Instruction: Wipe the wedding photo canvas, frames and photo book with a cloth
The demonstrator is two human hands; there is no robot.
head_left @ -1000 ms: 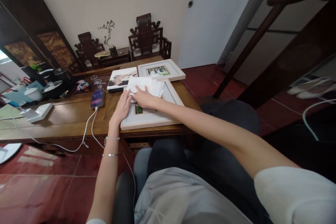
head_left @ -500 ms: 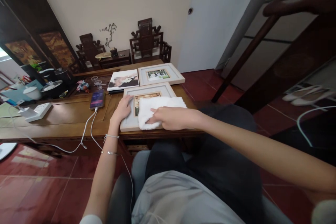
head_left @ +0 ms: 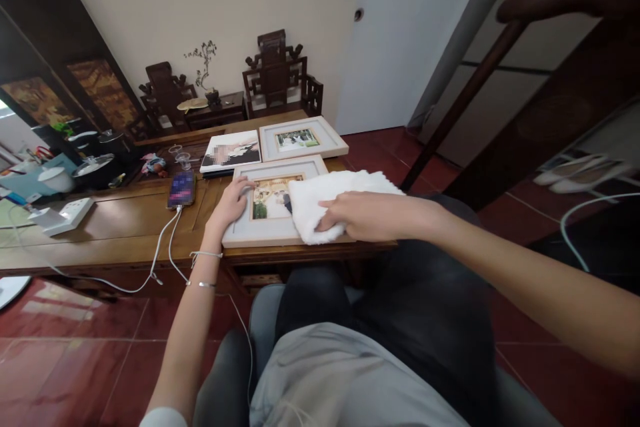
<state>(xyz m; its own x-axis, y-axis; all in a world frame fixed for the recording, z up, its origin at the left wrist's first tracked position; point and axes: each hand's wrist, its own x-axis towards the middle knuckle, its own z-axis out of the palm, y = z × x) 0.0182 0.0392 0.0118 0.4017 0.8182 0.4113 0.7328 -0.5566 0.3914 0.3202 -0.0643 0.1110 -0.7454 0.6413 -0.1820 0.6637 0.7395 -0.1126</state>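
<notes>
A pale wooden picture frame with a photo inside lies flat at the table's front edge. My left hand holds it at its left side, with bent fingers over the border. My right hand grips a fluffy white cloth with its fingers pressed into the near part. The cloth covers the right part of the frame and hangs past its right edge. Behind lie a second framed photo and a white-edged photo panel.
A phone with a white charging cable lies left of the frame. Farther left are a white power strip and a dark pot with a glass lid. A dark wooden chair stands by the wall.
My right hand has slid the white cloth to the right across the frame, uncovering more of the photo. My left hand stays at the frame's left side.
</notes>
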